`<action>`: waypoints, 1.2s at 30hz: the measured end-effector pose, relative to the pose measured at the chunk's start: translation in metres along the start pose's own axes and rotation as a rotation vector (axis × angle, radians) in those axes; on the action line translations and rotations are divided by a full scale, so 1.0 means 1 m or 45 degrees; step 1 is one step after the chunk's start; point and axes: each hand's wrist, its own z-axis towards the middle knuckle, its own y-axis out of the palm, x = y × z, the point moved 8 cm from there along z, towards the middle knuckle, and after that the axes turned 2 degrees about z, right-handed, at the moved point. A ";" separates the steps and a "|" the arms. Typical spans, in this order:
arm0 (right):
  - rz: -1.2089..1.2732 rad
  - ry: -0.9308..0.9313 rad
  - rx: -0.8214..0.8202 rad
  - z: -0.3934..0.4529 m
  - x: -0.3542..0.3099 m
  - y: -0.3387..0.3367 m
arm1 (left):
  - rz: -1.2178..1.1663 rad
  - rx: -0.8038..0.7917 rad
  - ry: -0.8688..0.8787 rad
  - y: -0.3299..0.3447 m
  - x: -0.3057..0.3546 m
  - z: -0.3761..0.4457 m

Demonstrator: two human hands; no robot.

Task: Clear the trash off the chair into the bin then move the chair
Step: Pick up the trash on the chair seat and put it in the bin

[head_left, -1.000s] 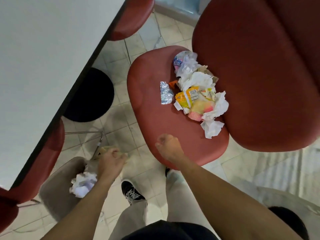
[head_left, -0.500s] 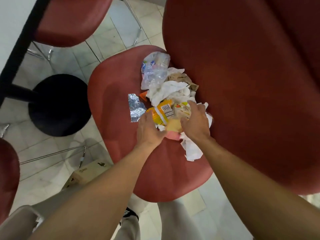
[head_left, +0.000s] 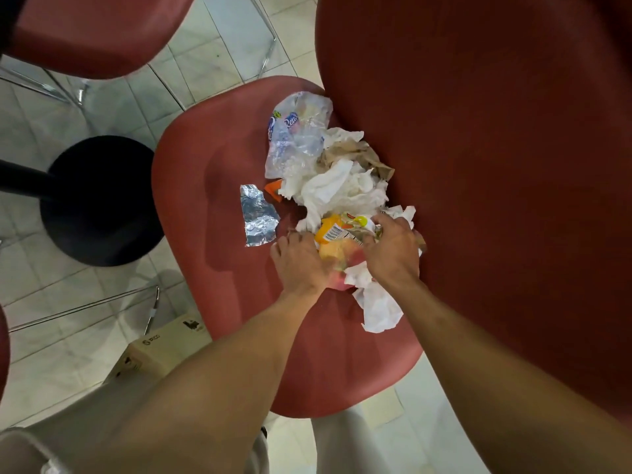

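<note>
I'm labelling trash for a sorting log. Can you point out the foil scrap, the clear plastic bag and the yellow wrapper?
foil scrap (head_left: 258,218): head view, middle of the crinkled silver piece.
clear plastic bag (head_left: 295,135): head view, its printed middle.
yellow wrapper (head_left: 331,232): head view, by the barcode.

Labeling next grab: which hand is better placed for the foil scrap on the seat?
Left. The left hand sits just beside the foil, on the same side of the trash pile. The right hand is across the pile, near the backrest.
</note>
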 end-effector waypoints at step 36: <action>0.455 -0.166 0.183 -0.218 -0.114 -0.015 | -0.631 -0.245 -0.076 -0.130 -0.150 -0.147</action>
